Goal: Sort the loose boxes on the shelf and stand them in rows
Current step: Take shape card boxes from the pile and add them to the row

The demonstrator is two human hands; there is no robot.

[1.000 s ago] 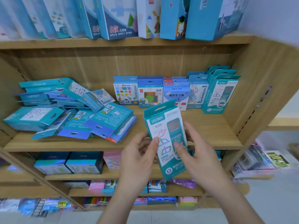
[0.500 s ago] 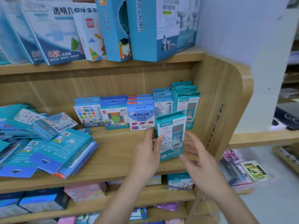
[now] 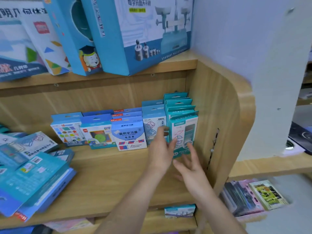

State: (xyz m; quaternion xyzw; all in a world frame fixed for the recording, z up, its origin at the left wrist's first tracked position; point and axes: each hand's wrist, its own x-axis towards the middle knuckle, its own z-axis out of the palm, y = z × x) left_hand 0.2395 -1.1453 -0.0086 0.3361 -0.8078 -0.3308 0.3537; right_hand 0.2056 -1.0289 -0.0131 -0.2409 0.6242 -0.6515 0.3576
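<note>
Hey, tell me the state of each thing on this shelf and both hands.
Teal box: upright, front of the rightmost row.
Left hand: pinches the teal box's left edge.
Right hand: open, fingers spread at the box's lower front.
Loose boxes: lying flat, piled at left.
Blue boxes: standing in rows.

Shop: wooden display shelf [image 3: 109, 174] stocked with rows of hang-tab boxes [image 3: 128, 132]
</note>
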